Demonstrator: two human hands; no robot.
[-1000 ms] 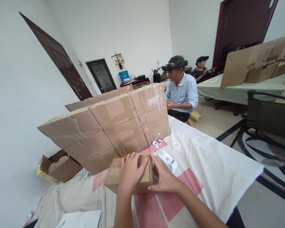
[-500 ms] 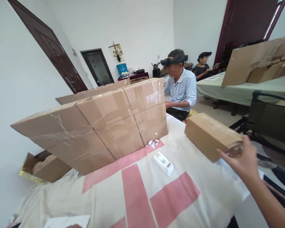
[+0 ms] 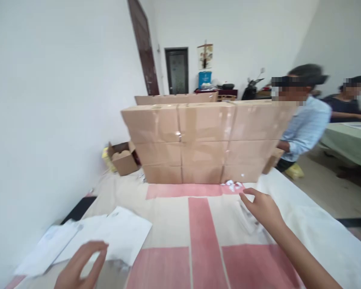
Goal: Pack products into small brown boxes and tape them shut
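Note:
My left hand [image 3: 83, 265] is over white paper sheets [image 3: 116, 228] at the near left, thumb and index finger curved towards each other with a gap inside and nothing visible in them. My right hand [image 3: 264, 206] hovers above a white tape dispenser [image 3: 248, 218], partly hiding it; its thumb and index finger are slightly apart and hold nothing I can see. Both the dispenser and the hands are blurred. Small white scraps [image 3: 233, 185] lie beyond the right fingertips.
Taped cardboard boxes [image 3: 203, 144] stand stacked across the table's far side. An open carton [image 3: 124, 162] is to their left. A black flat object [image 3: 78, 209] lies by the wall. A person in a light-blue shirt [image 3: 311, 120] sits at the right, another person [image 3: 343, 108] behind.
My view has swung left. The cardboard box my right hand held at the table's right edge is released, and that hand is now over the tape dispenser. More of my left hand shows.

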